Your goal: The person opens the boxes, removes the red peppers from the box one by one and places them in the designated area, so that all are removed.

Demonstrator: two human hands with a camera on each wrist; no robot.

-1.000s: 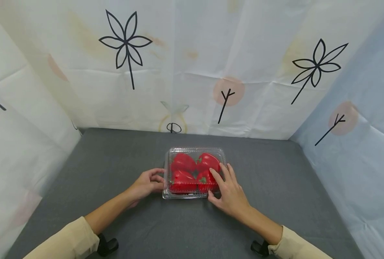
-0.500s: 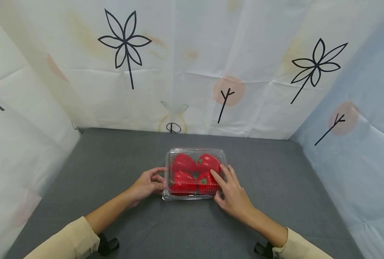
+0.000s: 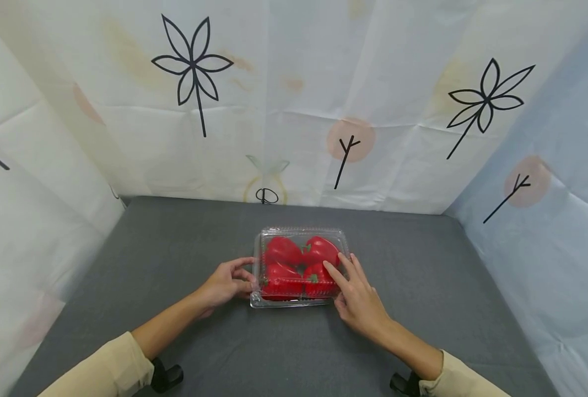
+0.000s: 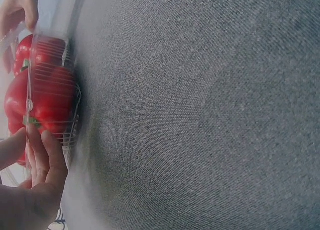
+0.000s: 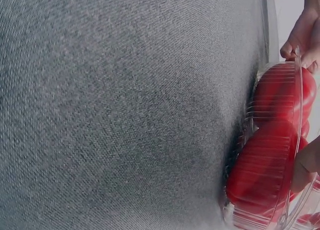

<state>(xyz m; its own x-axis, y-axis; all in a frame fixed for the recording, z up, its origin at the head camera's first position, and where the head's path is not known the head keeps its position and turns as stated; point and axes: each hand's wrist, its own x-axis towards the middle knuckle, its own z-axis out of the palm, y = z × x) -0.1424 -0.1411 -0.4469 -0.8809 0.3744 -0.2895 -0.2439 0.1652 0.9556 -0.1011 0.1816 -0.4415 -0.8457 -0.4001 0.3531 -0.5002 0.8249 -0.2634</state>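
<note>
At the left side of a clear plastic box [image 3: 269, 303], the left hand [image 3: 221, 284] pinches the rim, thumb above and bent fingers below, with only a narrow gap between them where the plastic passes. That is probably a sound place to take hold: the rim looks like the stiffest part, while the thin ribbed walls below it would likely flex and crackle under a squeeze. Midway between the hands, the box sits on the grey cloth-covered table [image 3: 274, 353] with four red bell peppers [image 3: 281, 275] inside, two behind and two in front. The box itself should be very light, so nearly all its weight would come from the peppers; their glossy skins look firm but slick, and they could roll or bruise if it tips. Smooth plastic may slide easily on dry fingertips, so lifting the loaded box would call for support from both sides, low under the rim, rather than by the lid [image 3: 296, 234]. Farther right, the right hand [image 3: 360, 303] has its fingers spread over the lid's right side and its thumb bent in at the near corner, loosely holding that edge. The right wrist view suggests a gap there between lid and base; the lid is likely the most bendable part, and prone to crack if twisted.
</note>
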